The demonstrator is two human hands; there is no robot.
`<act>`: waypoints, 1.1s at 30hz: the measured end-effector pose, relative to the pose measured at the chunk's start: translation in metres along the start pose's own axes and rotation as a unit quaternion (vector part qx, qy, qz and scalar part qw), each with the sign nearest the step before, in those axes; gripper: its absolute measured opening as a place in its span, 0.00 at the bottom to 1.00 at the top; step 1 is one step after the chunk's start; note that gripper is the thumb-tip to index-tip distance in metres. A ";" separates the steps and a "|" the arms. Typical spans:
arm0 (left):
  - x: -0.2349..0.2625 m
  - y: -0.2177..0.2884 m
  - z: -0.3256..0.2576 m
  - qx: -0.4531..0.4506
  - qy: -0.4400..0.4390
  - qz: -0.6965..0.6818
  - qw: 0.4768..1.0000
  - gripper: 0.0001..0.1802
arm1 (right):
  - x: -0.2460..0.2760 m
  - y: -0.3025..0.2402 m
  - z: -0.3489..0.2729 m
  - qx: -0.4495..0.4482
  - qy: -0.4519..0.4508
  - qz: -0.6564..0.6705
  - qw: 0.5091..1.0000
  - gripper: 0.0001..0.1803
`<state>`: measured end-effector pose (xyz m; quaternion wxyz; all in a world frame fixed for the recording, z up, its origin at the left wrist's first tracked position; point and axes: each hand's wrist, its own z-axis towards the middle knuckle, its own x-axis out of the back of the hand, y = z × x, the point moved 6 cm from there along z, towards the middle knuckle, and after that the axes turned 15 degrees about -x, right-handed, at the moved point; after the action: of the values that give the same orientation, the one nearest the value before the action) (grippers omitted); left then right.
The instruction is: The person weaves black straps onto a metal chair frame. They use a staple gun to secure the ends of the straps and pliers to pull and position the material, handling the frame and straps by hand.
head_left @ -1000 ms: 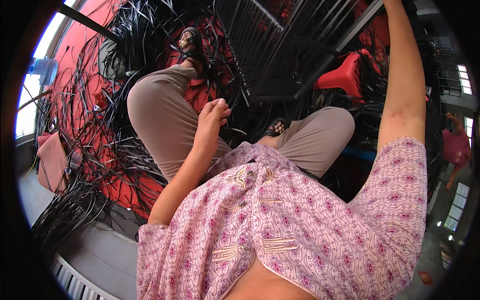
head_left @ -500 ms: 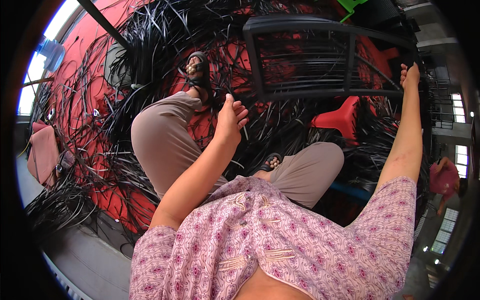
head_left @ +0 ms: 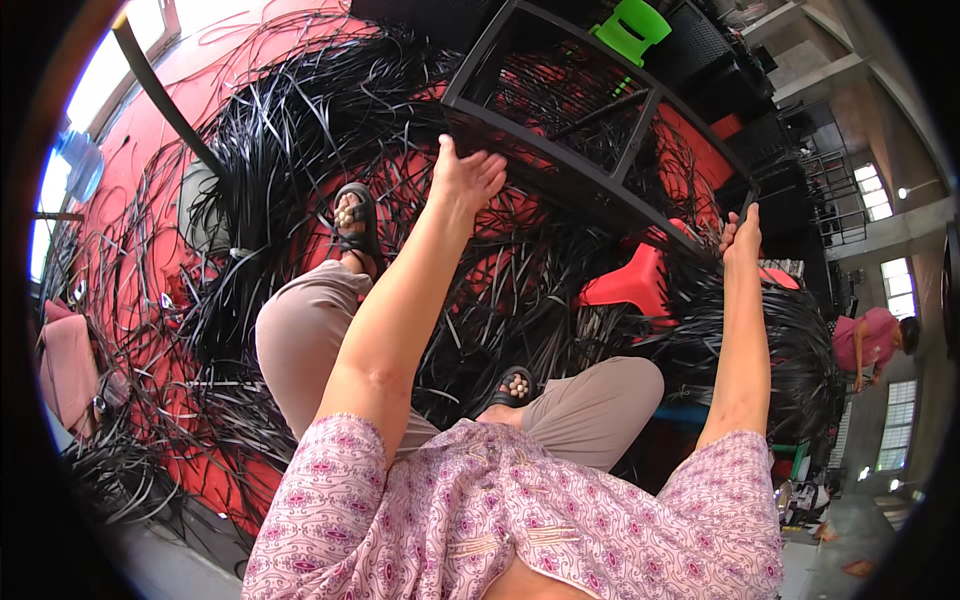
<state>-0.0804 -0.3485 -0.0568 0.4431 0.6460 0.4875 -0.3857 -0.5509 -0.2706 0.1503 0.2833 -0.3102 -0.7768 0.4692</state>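
Note:
A black rectangular frame (head_left: 575, 170) with a crossbar stands tilted in front of me, its left end raised higher than its right in the view. My right hand (head_left: 742, 238) grips its near right corner, fingers curled round the edge. By the frame's near left corner is my left hand (head_left: 468, 180), fingers stretched and thumb up; it holds nothing, and I cannot tell whether it touches the bar. Long black strips (head_left: 320, 110) lie in tangled heaps beneath and around the frame.
A red plastic stool (head_left: 635, 285) lies among the strips below the frame. Beyond are a green plastic chair (head_left: 632, 30) and dark stacked pieces. A dark pole (head_left: 165, 95) rises at the left, near a blue water bottle (head_left: 80, 165). Another person (head_left: 868, 340) is far right.
The frame has turned and tilted, its left end now farther up the view. My left hand has moved to its near left corner and opened. My right hand keeps its grip.

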 end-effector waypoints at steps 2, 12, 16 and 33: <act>-0.015 -0.003 -0.006 -0.021 0.036 -0.039 0.998 0.62 | 0.015 0.008 0.006 0.002 -0.024 -0.004 1.000 0.32; 0.036 0.021 -0.040 -0.103 0.097 0.053 0.988 0.52 | 0.051 0.078 -0.053 0.024 0.042 0.013 0.999 0.36; 0.056 0.033 -0.038 -0.058 0.057 0.021 0.996 0.30 | 0.053 0.122 -0.088 0.020 0.077 0.036 0.996 0.36; -0.132 0.063 -0.230 -0.167 -0.125 -0.030 0.978 0.13 | 0.080 0.264 -0.078 -0.135 -0.052 0.225 0.964 0.37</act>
<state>-0.0340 -0.1772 0.1496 0.5902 0.4947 0.5053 -0.3894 -0.4881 -0.0707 -0.0456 0.0855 -0.4872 -0.7568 0.4274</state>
